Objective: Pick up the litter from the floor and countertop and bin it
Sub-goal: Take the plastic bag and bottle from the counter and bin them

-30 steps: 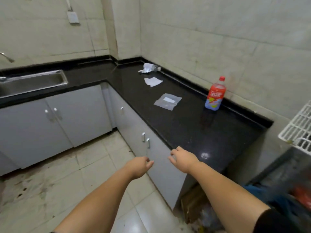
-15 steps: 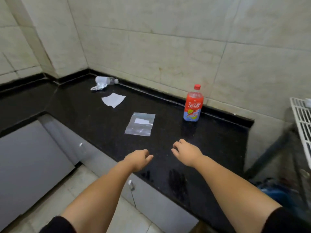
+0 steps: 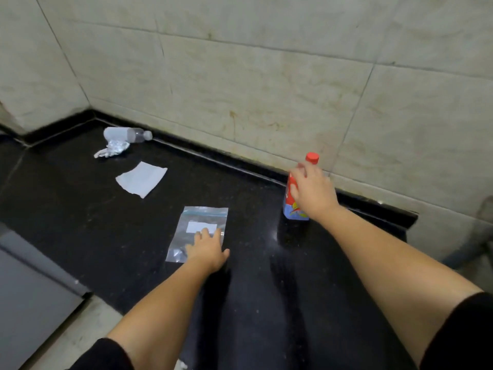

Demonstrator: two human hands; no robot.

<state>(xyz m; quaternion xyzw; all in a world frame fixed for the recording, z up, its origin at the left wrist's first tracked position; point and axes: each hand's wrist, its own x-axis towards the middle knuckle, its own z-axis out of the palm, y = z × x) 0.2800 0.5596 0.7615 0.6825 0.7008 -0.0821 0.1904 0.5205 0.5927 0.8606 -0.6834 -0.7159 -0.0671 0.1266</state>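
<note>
A clear zip bag with a white label (image 3: 203, 218) lies flat on the black countertop (image 3: 80, 214). My left hand (image 3: 206, 249) rests flat on its near half, fingers spread. A red-capped drink bottle (image 3: 293, 212) stands upright by the back wall. My right hand (image 3: 312, 193) covers its upper body, thumb at its left side; the fingers are blurred, so the grip is unclear. Farther left lie a white paper piece (image 3: 141, 178), crumpled foil (image 3: 113, 150) and a clear plastic bottle on its side (image 3: 125, 134).
Tiled walls close off the countertop at the back and the left corner. A grey cabinet front (image 3: 26, 303) and pale floor tiles (image 3: 80, 332) are at lower left. The countertop's right end (image 3: 408, 222) drops off beyond the red-capped bottle.
I have come closer to the countertop. My left hand moved forward onto the zip bag. My right hand reached out to the red-capped bottle.
</note>
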